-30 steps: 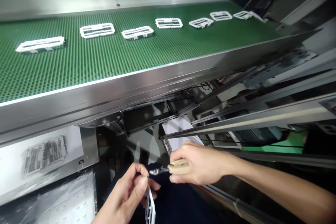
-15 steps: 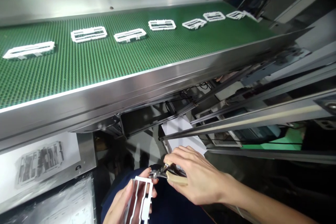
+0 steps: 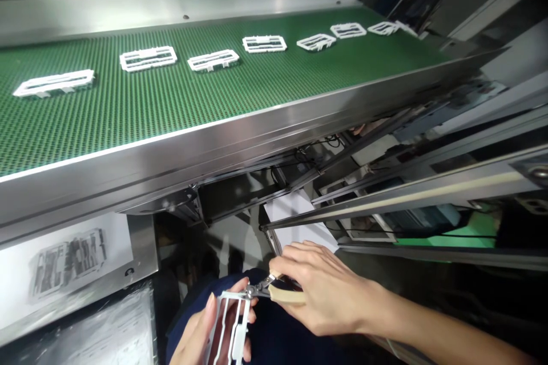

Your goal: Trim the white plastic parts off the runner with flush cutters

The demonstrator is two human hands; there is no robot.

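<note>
My left hand [image 3: 197, 328] grips a white plastic frame [image 3: 238, 342] at the bottom of the view, thumb on its near side and fingertips showing behind its far edge. The frame is held upright and runs off the lower picture edge. In my right hand [image 3: 319, 288] is a pair of nippers [image 3: 287, 295] with cream handles, my fingers wrapped round them. Their metal jaws meet the top right corner of the frame; whether the blades are closed there is too small to tell.
Several similar white frames [image 3: 148, 59] lie spaced along a green conveyor belt [image 3: 141, 108] with a metal side rail [image 3: 240, 131]. At lower left, a printed sheet [image 3: 17, 279] rests on a metal surface beside clear plastic wrapping [image 3: 115, 325]. Metal bars [image 3: 406, 194] cross the right side.
The nippers' jaws have shifted slightly right and down, from beside my left fingertips onto the frame's top corner. The frame has tilted a little. The belt frames appear slightly shifted in view.
</note>
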